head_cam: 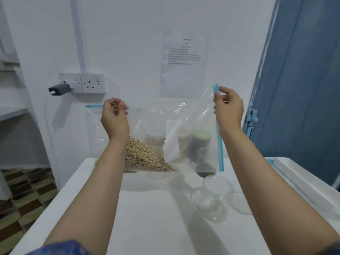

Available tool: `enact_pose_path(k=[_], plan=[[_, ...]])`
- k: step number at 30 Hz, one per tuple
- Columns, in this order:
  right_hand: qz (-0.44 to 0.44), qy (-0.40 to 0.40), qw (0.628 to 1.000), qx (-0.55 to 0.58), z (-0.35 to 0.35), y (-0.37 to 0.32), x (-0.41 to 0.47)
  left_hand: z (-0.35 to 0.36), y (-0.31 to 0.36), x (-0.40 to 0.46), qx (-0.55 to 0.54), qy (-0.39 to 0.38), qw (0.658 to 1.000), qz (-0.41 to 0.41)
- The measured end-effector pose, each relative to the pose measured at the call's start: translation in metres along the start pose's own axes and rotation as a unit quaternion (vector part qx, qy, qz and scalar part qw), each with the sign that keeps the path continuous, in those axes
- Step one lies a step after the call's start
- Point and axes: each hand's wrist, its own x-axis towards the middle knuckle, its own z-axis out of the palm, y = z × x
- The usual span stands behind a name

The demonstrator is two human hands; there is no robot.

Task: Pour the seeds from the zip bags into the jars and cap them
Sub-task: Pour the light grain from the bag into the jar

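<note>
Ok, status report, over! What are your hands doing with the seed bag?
Left hand and right hand each pinching the zip bag, held up. Seeds heaped in its lower left corner. Empty glass jar below, uncapped. Nothing blocking.

I see a clear zip bag [184, 126] with a light blue zipper strip [220, 144], holding tan and brown speckled seeds [145, 157]. The surface [147, 208] is white, the empty jar [214, 197] colourless glass. One jar behind has a pale green lid [201, 135]. The floor [24, 196] is brown-and-olive checked; the door [303, 89] is blue.
</note>
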Motion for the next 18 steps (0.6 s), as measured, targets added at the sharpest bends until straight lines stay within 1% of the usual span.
enact_pose_path(k=[2, 6, 11, 15, 18], plan=[[0.044, 0.007, 0.999, 0.014, -0.004, 0.005, 0.005, 0.003, 0.005, 0.002, -0.002, 0.003, 1.000, -0.001], [0.091, 0.015, 0.995, 0.029, -0.015, 0.013, 0.002, 0.004, 0.007, 0.003, 0.001, 0.008, 1.000, -0.011], [0.102, 0.020, 0.993, 0.047, -0.024, 0.027, -0.007, 0.011, 0.009, -0.002, -0.003, 0.020, 1.000, -0.007], [0.096, 0.033, 0.992, 0.070, -0.032, 0.042, -0.012, 0.017, 0.011, -0.005, -0.015, 0.008, 1.000, 0.001], [0.090, 0.029, 0.992, 0.082, -0.036, 0.051, -0.015, 0.021, 0.015, -0.004, -0.018, 0.006, 1.000, 0.004]])
